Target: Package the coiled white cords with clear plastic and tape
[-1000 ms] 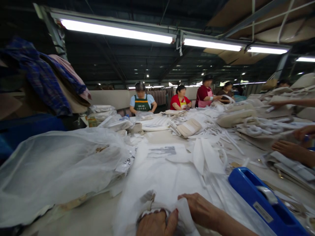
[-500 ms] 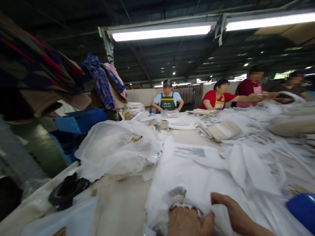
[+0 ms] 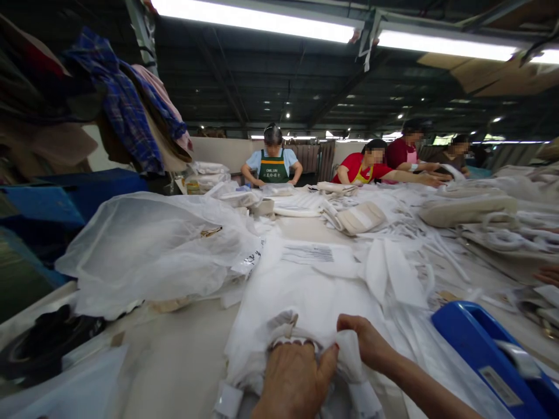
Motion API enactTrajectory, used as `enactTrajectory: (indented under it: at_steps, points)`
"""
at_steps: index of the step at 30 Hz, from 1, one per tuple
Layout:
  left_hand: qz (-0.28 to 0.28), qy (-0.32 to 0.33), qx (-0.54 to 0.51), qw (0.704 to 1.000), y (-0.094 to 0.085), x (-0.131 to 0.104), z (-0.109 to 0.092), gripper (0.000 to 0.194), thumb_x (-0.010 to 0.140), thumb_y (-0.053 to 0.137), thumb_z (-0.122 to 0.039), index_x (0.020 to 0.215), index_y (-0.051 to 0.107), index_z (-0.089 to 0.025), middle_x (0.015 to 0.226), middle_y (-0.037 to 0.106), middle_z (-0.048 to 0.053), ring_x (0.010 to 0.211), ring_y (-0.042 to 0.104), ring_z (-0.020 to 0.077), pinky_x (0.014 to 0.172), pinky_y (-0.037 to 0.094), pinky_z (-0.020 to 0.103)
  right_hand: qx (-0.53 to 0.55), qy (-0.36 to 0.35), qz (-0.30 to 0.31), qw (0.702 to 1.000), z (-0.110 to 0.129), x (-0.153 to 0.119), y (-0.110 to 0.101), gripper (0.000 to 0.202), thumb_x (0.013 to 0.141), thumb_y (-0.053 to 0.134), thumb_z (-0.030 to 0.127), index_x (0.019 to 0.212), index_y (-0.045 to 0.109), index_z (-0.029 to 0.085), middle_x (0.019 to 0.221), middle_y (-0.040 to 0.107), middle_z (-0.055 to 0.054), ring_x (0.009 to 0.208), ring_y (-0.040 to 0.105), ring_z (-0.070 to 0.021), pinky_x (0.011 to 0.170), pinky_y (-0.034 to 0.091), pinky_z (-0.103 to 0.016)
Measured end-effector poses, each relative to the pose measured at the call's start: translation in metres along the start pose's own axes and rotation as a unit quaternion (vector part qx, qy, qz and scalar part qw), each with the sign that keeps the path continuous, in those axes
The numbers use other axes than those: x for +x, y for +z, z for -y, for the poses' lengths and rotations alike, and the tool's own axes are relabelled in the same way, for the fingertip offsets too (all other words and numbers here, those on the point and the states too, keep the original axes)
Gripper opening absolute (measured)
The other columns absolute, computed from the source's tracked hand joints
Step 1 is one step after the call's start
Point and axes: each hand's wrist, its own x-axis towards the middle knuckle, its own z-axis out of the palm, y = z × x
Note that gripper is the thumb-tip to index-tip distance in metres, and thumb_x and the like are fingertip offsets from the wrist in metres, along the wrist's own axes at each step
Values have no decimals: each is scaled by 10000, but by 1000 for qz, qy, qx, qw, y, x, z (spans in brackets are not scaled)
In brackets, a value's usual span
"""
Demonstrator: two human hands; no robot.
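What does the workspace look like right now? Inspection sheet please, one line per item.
Surface: long pale table, mostly covered, bare strip at near left.
Job's things: white fabric bag with a printed label, bunched at its near edge.
Clutter: clear plastic bag at left, blue tape dispenser at right, black tape roll at far left, loose white straps, beige folded bags.
Grippers: left hand and right hand both closed on the fabric bag.
Cables: nothing seen.
Surroundings: people at work along the far side, clothes hung at upper left, tube lights overhead.
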Motion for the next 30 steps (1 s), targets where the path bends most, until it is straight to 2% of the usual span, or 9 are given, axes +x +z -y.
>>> enactTrajectory:
  at_steps: [7, 16, 22, 25, 30]
  points:
    - [18, 27, 35, 999, 2, -1, 2, 569, 929, 176, -458, 908, 661, -161, 875, 692, 124, 857, 646, 272, 797, 493, 458, 54, -6, 48, 997, -11, 2, 1, 209, 632, 497, 353, 534, 503, 168, 490, 474, 30, 503, 391, -102, 495, 323, -229]
    - [9, 21, 14, 1000, -3, -4, 1, 573, 930, 188, -464, 839, 665, -159, 808, 693, 119, 815, 657, 263, 772, 498, 435, 37, -31, 24, 999, -15, -1, 2, 210, 660, 467, 332, 619, 578, 158, 593, 557, -15, 578, 450, -131, 532, 364, -241]
    - [11, 70, 44, 997, -4, -2, 3, 570, 938, 152, -435, 907, 649, -158, 847, 691, 128, 819, 654, 278, 745, 502, 451, 3, -33, -18, 999, -8, 5, 0, 331, 770, 407, 437, 648, 555, 167, 629, 570, -30, 624, 493, -153, 570, 383, -264]
    - [24, 82, 53, 995, -5, -2, 3, 568, 940, 143, -423, 940, 644, -155, 840, 689, 128, 809, 653, 284, 737, 501, 460, -19, -39, -5, 999, -9, 4, 1, 298, 764, 430, 404, 645, 564, 166, 623, 583, -30, 621, 514, -154, 575, 381, -261]
    - [11, 26, 17, 999, -2, -2, 3, 590, 927, 187, -475, 840, 664, -139, 805, 687, 135, 795, 652, 269, 758, 497, 437, -70, -58, -5, 996, -14, -7, 4, 178, 742, 441, 250, 709, 586, 153, 637, 612, -38, 602, 532, -149, 558, 386, -242]
